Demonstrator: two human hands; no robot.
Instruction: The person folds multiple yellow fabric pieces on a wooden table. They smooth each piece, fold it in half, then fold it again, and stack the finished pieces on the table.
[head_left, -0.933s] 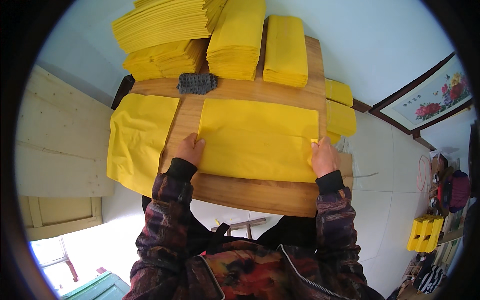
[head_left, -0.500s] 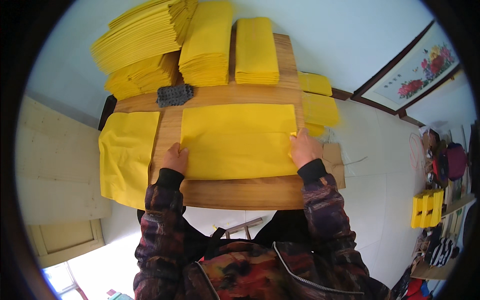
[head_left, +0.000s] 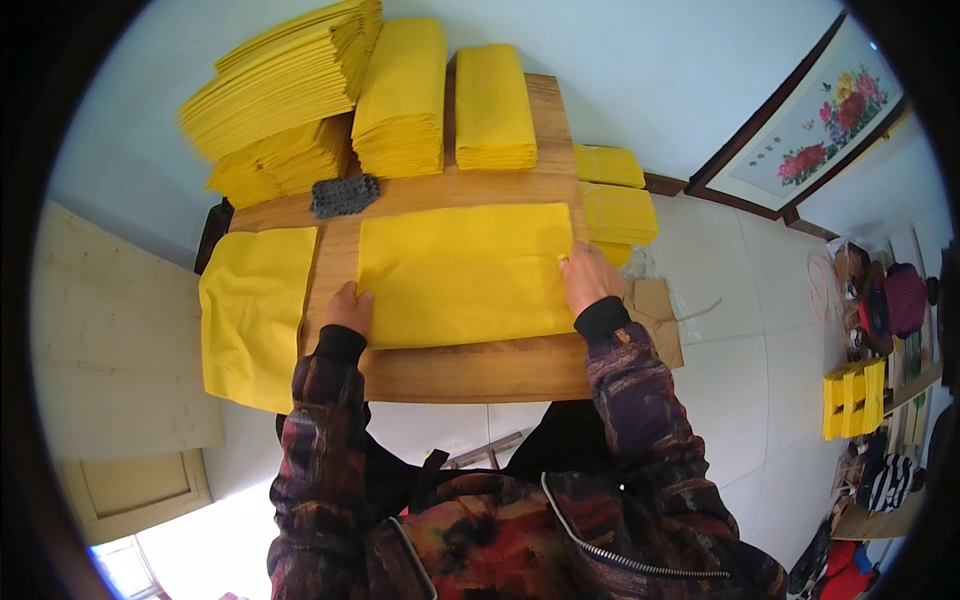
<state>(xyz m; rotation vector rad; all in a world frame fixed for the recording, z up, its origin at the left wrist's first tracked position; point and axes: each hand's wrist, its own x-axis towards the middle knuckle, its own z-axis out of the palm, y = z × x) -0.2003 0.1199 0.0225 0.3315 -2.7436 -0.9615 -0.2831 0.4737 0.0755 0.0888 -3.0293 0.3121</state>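
A wide, flat piece of yellow fabric point(head_left: 460, 278) lies on the wooden table point(head_left: 470, 375) in front of me. My left hand point(head_left: 350, 308) pinches its left edge, thumb on top. At the opposite edge my right hand point(head_left: 592, 280) grips it with the fingers closed. The fabric looks smooth, with faint creases near the right end. To the left, a second yellow fabric piece point(head_left: 258, 315) hangs slightly over the table's front edge. A dark grey knobbly cloth point(head_left: 345, 196) sits beyond my left hand.
Folded yellow stacks point(head_left: 400, 95) line the table's back, with a lower stack point(head_left: 495, 105) beside them. More yellow bundles point(head_left: 618, 210) and a cardboard piece point(head_left: 655, 315) are right of the table. A shelf point(head_left: 890, 400) stands far right; a framed flower picture point(head_left: 810, 130) leans behind.
My right hand has shifted a little left and up along the fabric's right edge. A raised corner there now lies flatter. The whole view has shifted slightly.
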